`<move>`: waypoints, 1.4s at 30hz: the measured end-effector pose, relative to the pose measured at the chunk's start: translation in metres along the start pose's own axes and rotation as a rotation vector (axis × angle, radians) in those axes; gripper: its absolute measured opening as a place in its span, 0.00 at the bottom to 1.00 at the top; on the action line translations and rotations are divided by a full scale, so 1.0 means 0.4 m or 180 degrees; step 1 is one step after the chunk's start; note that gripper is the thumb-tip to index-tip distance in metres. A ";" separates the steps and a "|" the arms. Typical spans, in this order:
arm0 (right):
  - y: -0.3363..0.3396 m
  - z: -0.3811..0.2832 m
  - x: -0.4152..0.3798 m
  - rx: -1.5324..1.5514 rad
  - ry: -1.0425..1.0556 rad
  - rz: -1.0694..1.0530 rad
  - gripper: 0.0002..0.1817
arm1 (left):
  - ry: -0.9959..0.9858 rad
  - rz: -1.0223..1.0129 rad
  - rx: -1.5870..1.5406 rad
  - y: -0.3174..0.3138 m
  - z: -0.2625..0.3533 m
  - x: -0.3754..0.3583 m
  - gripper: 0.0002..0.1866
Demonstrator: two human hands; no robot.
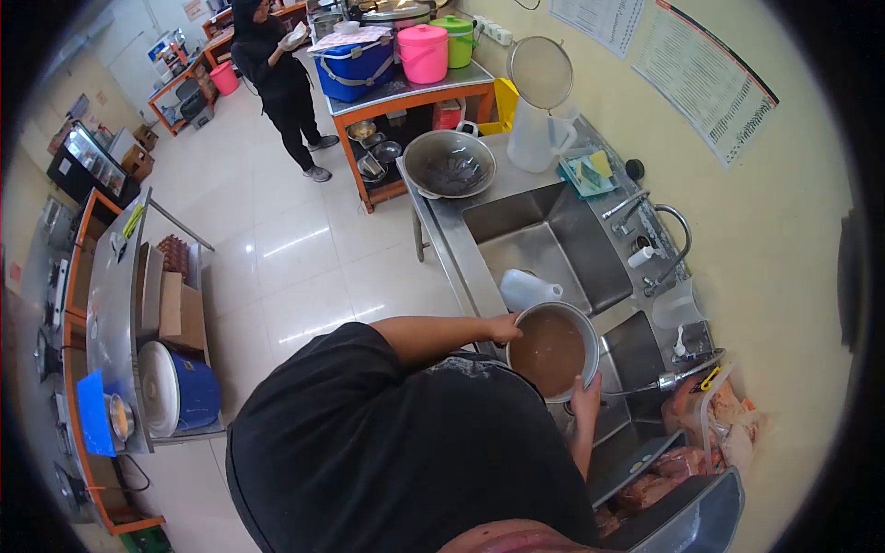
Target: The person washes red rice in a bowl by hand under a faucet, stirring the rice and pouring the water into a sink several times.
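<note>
A round metal pot (553,350) holding brown, cloudy liquid is between my two hands at the edge of the sink. My left hand (502,328) grips its near upper-left rim, fingers closed. On the lower right side, my right hand (584,396) is closed around the rim. Just beyond the pot, a translucent white plastic jug (530,289) lies on its side in the larger sink basin (562,241). Part of the smaller basin (636,355) shows to the right of the pot.
Raw meat fills a clear container (708,419) and lies near the lower right. A large wok (449,164) rests on the counter. Faucets (682,230) line the wall side. A person in black (277,78) stands farther off, near an orange table (415,97).
</note>
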State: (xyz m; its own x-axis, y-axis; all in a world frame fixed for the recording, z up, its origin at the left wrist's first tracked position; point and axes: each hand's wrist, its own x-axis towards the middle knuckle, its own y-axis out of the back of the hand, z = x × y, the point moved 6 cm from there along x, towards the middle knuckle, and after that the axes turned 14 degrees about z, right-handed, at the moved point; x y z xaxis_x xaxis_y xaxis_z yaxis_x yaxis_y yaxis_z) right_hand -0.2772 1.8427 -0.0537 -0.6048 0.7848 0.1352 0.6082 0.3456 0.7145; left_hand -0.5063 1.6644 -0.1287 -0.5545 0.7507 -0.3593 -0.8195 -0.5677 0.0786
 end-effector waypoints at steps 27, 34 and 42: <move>-0.072 -0.532 0.011 0.1307 -0.2145 0.0976 0.19 | 0.1499 -0.1500 -0.0035 0.299 0.132 0.146 0.20; -0.109 -0.598 0.048 0.0902 -0.2235 0.0841 0.21 | 0.1473 -0.1356 -0.0440 0.337 0.119 0.173 0.11; -0.145 -0.614 0.056 0.0762 -0.2399 0.0771 0.21 | 0.1029 -0.1973 -0.0017 0.328 0.041 0.238 0.11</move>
State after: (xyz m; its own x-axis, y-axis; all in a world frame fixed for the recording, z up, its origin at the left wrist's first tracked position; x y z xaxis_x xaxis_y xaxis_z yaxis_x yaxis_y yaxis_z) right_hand -0.4523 1.7136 0.0765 0.0124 0.9567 -0.2909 0.8220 0.1559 0.5477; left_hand -0.6691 1.6668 -0.1373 0.0867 0.7989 -0.5952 -0.9696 -0.0695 -0.2346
